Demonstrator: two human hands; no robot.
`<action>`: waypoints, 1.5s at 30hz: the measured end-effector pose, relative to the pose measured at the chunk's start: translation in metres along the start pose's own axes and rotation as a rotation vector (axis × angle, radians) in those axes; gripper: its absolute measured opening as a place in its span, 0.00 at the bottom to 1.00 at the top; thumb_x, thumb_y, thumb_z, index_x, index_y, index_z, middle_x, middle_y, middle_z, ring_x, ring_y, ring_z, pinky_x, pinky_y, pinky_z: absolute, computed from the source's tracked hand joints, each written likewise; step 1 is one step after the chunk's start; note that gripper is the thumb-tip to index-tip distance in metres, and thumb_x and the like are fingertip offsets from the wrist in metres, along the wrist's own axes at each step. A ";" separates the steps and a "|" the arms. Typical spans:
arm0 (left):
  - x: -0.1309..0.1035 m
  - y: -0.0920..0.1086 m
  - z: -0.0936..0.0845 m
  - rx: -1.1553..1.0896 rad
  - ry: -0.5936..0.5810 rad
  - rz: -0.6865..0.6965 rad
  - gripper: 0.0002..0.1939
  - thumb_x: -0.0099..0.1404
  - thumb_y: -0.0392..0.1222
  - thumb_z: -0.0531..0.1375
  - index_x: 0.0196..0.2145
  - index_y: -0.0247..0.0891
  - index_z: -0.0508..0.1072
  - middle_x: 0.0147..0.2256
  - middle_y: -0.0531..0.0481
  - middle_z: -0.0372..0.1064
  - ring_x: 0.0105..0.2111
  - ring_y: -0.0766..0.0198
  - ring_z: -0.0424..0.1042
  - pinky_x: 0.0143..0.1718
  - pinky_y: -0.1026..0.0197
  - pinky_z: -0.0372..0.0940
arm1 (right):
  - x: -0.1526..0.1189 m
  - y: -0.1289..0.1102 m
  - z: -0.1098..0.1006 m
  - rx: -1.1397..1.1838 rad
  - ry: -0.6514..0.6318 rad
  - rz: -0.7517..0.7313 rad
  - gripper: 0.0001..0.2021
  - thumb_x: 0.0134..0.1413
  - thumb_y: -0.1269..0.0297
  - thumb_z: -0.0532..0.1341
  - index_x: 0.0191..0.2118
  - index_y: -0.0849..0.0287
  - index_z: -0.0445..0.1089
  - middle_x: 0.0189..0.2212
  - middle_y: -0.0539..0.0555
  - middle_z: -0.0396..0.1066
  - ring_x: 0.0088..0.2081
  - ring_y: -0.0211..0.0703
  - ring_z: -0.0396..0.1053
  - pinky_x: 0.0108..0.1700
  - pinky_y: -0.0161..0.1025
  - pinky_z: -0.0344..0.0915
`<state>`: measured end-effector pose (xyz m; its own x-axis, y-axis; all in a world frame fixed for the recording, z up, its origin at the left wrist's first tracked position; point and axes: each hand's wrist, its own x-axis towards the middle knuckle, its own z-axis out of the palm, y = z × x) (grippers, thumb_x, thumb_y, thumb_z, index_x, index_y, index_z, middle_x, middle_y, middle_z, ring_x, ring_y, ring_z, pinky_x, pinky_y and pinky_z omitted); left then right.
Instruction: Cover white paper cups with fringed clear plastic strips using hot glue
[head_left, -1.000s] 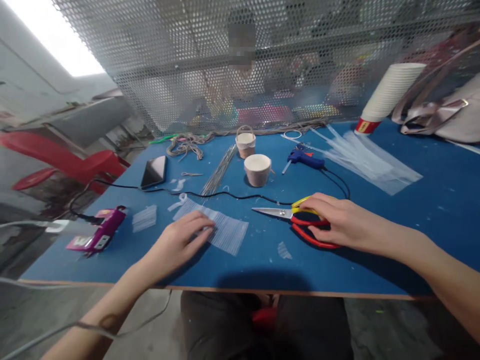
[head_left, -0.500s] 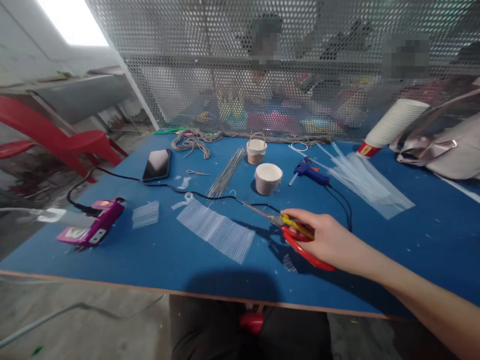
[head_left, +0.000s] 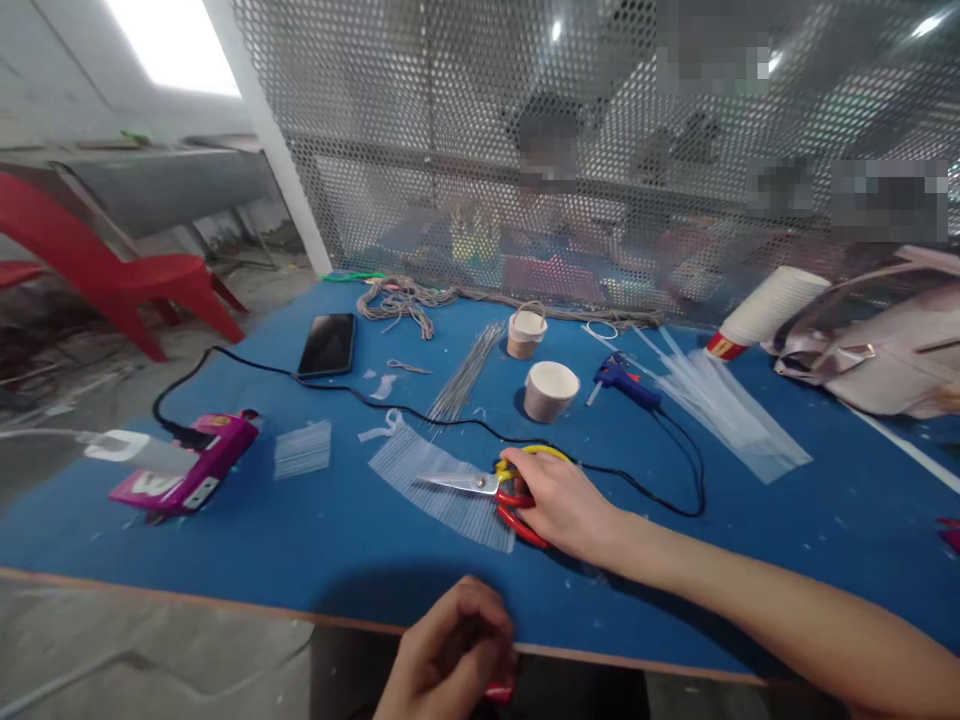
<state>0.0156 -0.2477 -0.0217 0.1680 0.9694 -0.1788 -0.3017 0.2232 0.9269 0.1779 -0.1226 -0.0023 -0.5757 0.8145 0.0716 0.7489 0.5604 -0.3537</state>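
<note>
My right hand point(head_left: 562, 500) is closed round the red and yellow handles of a pair of scissors point(head_left: 480, 484). The silver blades look together, pointing left over a pale sheet of thin parallel strips point(head_left: 435, 490); contact with it is unclear. My left hand point(head_left: 456, 650) is at the table's front edge, fingers curled in; whatever they hold, if anything, is hidden. A smaller striped piece point(head_left: 303, 450) lies further left. Beyond the scissors stand a pale cup point(head_left: 551, 391) and a small handled basket point(head_left: 526, 332). A bundle of thin wires point(head_left: 469, 375) lies beside them.
A blue glue gun point(head_left: 628, 383) trails a black cord across the blue table point(head_left: 262, 545). A purple power strip point(head_left: 191, 470) and phone point(head_left: 328, 344) sit left. Clear plastic sleeves point(head_left: 742, 420), stacked paper cups point(head_left: 765, 312) and a bag point(head_left: 885, 350) are right. A perforated screen point(head_left: 375, 180) closes the back.
My right hand has brought the scissors leftward over the striped sheet, with the blades now pointing left. My left hand has come into view at the bottom. The camera view has shifted slightly.
</note>
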 end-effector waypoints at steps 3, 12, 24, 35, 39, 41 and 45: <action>0.014 0.002 0.011 -0.288 0.042 -0.205 0.05 0.50 0.34 0.65 0.28 0.37 0.74 0.26 0.50 0.72 0.25 0.66 0.70 0.30 0.65 0.63 | 0.007 -0.002 -0.006 0.123 -0.013 0.109 0.20 0.47 0.70 0.60 0.49 0.62 0.65 0.35 0.59 0.74 0.36 0.50 0.72 0.39 0.43 0.66; 0.028 0.002 0.016 -0.778 0.082 -0.422 0.23 0.52 0.40 0.64 0.46 0.29 0.69 0.47 0.31 0.72 0.50 0.45 0.70 0.55 0.48 0.58 | 0.017 0.010 -0.031 0.664 -0.117 0.264 0.17 0.44 0.68 0.61 0.44 0.63 0.66 0.30 0.53 0.74 0.30 0.41 0.71 0.35 0.38 0.67; 0.052 0.027 0.020 -0.859 0.274 -0.275 0.25 0.61 0.31 0.57 0.56 0.33 0.58 0.50 0.36 0.70 0.50 0.53 0.71 0.57 0.51 0.59 | -0.009 0.009 -0.052 0.742 -0.343 0.346 0.23 0.43 0.70 0.63 0.49 0.59 0.65 0.34 0.52 0.73 0.32 0.40 0.69 0.34 0.37 0.66; 0.057 0.026 0.023 -0.750 0.314 -0.244 0.34 0.57 0.25 0.57 0.59 0.45 0.56 0.51 0.41 0.70 0.48 0.52 0.72 0.53 0.47 0.64 | -0.017 0.019 -0.052 0.894 -0.350 0.434 0.26 0.40 0.76 0.62 0.50 0.60 0.64 0.25 0.47 0.68 0.25 0.34 0.65 0.28 0.33 0.63; 0.063 0.030 0.017 -0.740 0.345 -0.192 0.28 0.60 0.29 0.57 0.57 0.42 0.59 0.51 0.39 0.70 0.49 0.52 0.71 0.51 0.49 0.66 | -0.020 0.022 -0.051 0.923 -0.359 0.445 0.26 0.40 0.76 0.62 0.50 0.60 0.64 0.25 0.47 0.68 0.24 0.34 0.65 0.27 0.33 0.63; 0.068 0.034 0.009 -0.738 0.391 -0.161 0.23 0.62 0.30 0.55 0.54 0.38 0.62 0.51 0.37 0.70 0.48 0.52 0.72 0.50 0.49 0.67 | -0.023 0.022 -0.050 0.918 -0.373 0.449 0.25 0.40 0.75 0.63 0.50 0.60 0.64 0.26 0.48 0.69 0.25 0.35 0.66 0.27 0.33 0.63; 0.081 0.050 -0.010 -0.667 0.553 -0.158 0.17 0.63 0.29 0.50 0.49 0.30 0.67 0.47 0.33 0.71 0.41 0.52 0.76 0.46 0.48 0.69 | -0.027 0.020 -0.048 0.937 -0.410 0.431 0.25 0.40 0.74 0.64 0.49 0.59 0.64 0.28 0.49 0.70 0.25 0.34 0.66 0.27 0.33 0.64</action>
<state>0.0042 -0.1566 0.0071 -0.1722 0.7941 -0.5828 -0.8276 0.2042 0.5228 0.2240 -0.1261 0.0330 -0.5213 0.7058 -0.4797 0.4676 -0.2340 -0.8524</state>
